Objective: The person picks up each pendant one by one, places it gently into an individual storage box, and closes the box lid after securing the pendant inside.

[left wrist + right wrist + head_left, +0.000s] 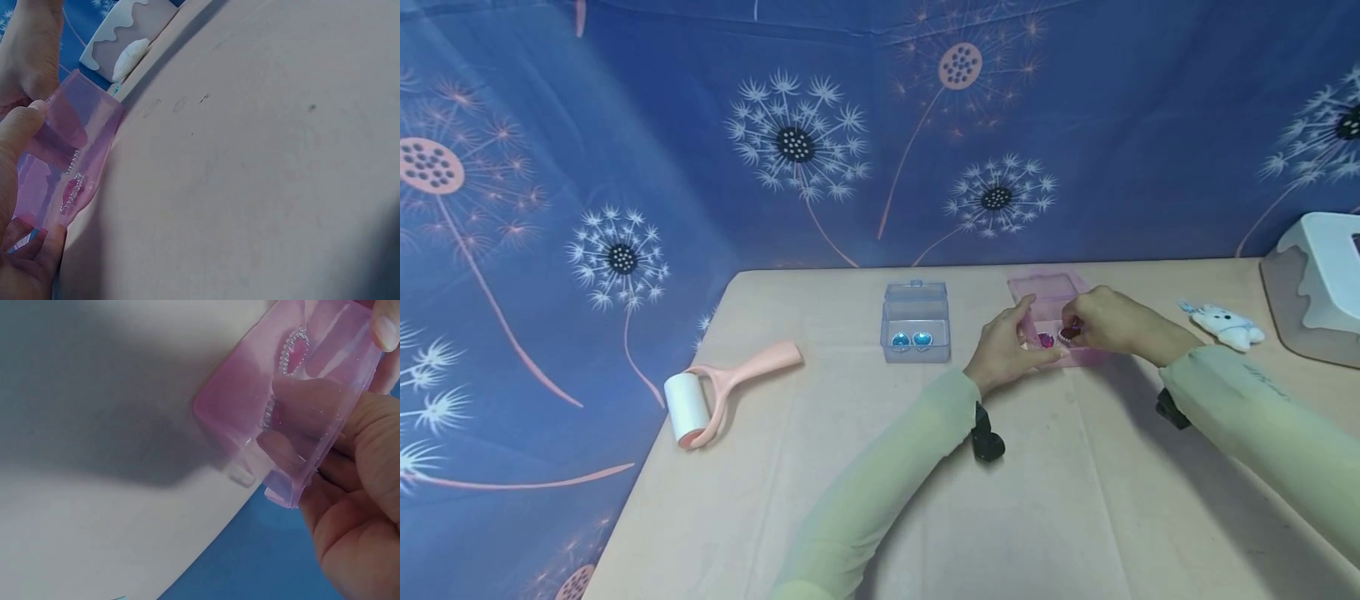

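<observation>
My left hand (1006, 348) grips the near left side of a translucent pink plastic box (1047, 287), whose lid stands open. Two red gems with silver beaded rims are inside it. One red gem (1046, 340) lies at the left of the box, and it also shows through the pink wall in the right wrist view. My right hand (1108, 321) reaches into the box from the right, thumb and fingers pinching the other red gem (1069, 334). The fingertips are seen through the plastic in the right wrist view.
Left of the pink box stands an open translucent blue box (916, 311) with two blue gems (922, 338) in it. A pink-handled lint roller (687, 408) lies at the table's left. On the right are a small white plush toy (1225, 325) and a white-and-grey container (1321, 271).
</observation>
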{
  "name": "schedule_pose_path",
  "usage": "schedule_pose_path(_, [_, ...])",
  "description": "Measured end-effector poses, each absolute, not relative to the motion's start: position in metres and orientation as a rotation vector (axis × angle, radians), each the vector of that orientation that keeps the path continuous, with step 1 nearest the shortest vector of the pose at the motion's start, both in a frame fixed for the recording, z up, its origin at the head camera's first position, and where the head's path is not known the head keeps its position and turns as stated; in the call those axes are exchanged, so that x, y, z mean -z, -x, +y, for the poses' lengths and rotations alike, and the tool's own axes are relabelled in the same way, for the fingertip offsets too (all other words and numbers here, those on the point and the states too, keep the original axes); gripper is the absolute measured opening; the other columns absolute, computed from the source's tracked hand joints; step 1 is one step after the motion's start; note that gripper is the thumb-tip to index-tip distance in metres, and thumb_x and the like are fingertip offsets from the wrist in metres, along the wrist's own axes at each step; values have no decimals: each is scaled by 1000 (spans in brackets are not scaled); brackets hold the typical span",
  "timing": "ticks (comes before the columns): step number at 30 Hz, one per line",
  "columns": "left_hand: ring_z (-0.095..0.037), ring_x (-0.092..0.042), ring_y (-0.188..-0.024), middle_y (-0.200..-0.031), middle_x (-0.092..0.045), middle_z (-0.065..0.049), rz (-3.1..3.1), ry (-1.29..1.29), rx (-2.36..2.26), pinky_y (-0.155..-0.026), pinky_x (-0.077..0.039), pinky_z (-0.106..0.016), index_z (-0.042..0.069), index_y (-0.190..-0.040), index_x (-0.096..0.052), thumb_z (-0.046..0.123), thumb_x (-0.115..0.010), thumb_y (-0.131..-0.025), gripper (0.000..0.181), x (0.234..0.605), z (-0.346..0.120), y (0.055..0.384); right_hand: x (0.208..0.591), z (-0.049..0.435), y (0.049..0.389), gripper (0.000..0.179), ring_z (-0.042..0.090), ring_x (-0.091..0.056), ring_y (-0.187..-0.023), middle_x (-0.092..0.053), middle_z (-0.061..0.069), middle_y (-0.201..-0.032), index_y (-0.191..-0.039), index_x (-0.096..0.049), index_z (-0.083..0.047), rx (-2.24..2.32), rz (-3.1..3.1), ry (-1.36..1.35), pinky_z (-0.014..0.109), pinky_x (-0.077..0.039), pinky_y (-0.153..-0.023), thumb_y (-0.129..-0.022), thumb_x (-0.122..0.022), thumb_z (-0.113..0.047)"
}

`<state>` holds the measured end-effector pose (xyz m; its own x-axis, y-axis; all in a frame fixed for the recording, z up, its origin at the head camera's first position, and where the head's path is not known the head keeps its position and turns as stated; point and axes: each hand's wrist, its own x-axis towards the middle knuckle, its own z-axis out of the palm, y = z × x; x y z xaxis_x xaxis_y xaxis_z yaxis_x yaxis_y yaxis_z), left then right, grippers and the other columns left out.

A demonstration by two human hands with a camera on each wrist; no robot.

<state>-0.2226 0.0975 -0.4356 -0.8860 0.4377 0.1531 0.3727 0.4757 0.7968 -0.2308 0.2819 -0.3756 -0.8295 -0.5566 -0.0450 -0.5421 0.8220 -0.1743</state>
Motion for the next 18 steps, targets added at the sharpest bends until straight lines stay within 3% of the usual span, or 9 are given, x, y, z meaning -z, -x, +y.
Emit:
schedule_pose_path(4, [-7, -49, -79, -92, -57, 0, 2648, -724, -1375, -68, -40, -11, 11, -150, -34, 34, -84, -75, 93, 436, 98, 222, 377, 281, 232, 13, 13, -61, -60, -67, -1, -67, -70, -70, -9, 247, 2893, 891, 34, -54, -58, -70, -82, -3])
schedule_pose_path(9, [-5, -45, -71, -90, -60, -5, 2623, -748, -1406, -61, -39, -11, 9, -150, -34, 32, -84, -75, 93, 436, 98, 223, 378, 281, 231, 13, 13, -60, -62, -66, -1, -69, -74, -70, -8, 248, 2892, 881, 34, -53, -57, -71, -82, -5])
schedule_pose_path(18, [-3, -43, -70, -90, -59, -5, 2611, -743, -1431, -62, -39, -11, 9, -150, -33, 33, -84, -75, 94, 436, 97, 222, 380, 284, 229, 10, 26, -69, -72, -72, 5, -76, -77, -71, -7, 310, 2916, 871, 44, -58, -69, -72, -80, -4])
